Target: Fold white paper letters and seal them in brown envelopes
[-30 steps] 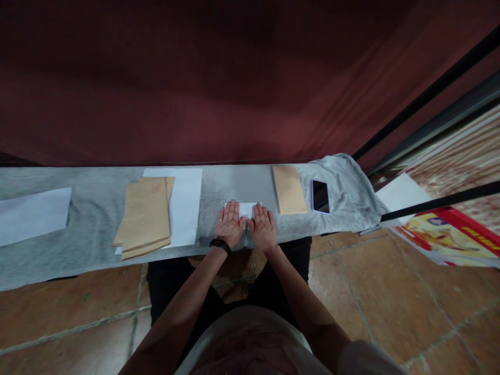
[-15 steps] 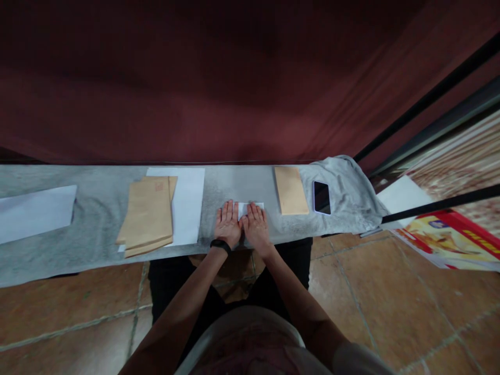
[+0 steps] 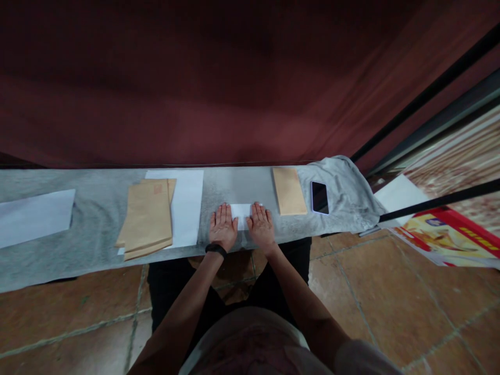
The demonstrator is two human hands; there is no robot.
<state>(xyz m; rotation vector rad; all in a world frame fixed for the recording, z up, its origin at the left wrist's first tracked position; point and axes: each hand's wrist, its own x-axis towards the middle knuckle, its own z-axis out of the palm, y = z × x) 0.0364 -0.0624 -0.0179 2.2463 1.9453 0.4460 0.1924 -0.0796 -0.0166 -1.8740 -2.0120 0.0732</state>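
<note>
A small piece of white paper (image 3: 241,212), looking folded, lies flat on the grey cloth between my hands. My left hand (image 3: 223,227) rests palm down over its left end, fingers stretched out forward. Over the right end lies my right hand (image 3: 261,226), also flat with straight fingers. Both hands cover the paper's ends, and its middle shows in the gap between the thumbs. A dark band (image 3: 216,250) is round my left wrist.
Left of my hands, brown envelopes (image 3: 149,216) overlap white sheets (image 3: 189,208). Farther left lies another white paper (image 3: 37,216). To the right are a brown envelope stack (image 3: 289,191) and a phone (image 3: 320,198). A dark red curtain (image 3: 234,120) hangs behind; a red-yellow box (image 3: 449,237) stands right.
My hands have slid apart, the left one leftward and the right one slightly rightward. More of the white paper shows between them.
</note>
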